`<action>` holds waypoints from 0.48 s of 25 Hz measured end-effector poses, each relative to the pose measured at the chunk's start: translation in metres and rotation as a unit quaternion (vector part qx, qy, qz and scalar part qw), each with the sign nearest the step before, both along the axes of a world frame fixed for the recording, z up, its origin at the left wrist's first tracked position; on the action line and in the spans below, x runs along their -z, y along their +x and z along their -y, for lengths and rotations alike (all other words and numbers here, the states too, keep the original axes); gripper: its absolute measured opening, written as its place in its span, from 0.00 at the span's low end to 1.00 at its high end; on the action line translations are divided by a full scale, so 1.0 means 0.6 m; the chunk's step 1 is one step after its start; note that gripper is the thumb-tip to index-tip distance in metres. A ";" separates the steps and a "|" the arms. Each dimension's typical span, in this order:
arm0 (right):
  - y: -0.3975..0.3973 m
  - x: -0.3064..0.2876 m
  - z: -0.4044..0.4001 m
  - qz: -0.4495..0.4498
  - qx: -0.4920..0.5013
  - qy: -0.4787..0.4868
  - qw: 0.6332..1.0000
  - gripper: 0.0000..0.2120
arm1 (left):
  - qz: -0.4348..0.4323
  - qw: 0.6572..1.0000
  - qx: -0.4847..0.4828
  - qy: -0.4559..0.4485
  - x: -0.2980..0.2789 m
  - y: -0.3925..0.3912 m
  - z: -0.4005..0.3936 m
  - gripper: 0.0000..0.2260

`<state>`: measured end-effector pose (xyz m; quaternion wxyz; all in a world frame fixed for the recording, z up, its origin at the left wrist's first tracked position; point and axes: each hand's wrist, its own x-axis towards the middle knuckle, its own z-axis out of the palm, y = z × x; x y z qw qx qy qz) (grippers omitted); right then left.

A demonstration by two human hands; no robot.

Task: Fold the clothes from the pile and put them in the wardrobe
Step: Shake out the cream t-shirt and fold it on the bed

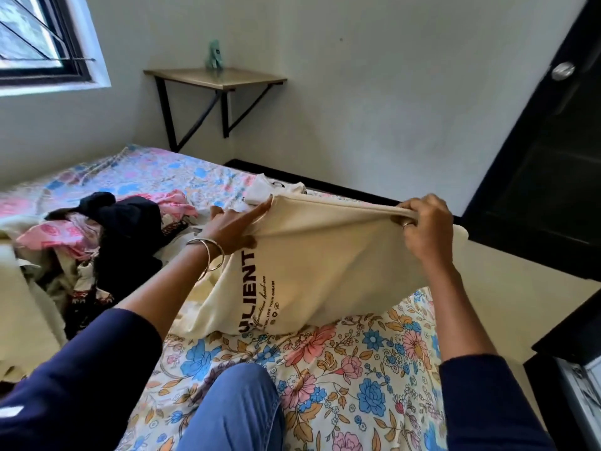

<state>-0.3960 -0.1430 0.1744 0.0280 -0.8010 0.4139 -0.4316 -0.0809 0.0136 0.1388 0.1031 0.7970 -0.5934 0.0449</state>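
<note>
At the left, the pile of clothes (97, 242) lay on the bed (341, 369), just beside the left hand (234, 229). This hand held one end of the cream shirt (318, 271), its forefinger straight along the top edge; how the other fingers lay, I could not tell. The taut edge ran left to right to the right hand (422, 229), whose curled fingers (408, 219) pinched it. The shirt hung down onto the bed. The dark cabinet (536, 177) at the right, perhaps the wardrobe, was nearer the right hand; its inside was not visible.

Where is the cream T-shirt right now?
In the head view the cream T-shirt is centre frame, held stretched above the floral bedsheet between the left hand and right hand, with the clothes pile to its left.
</note>
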 end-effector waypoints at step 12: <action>-0.029 -0.083 0.004 -0.022 0.270 -0.006 0.963 0.12 | 0.167 0.970 0.062 -0.167 -0.092 0.005 0.014 0.35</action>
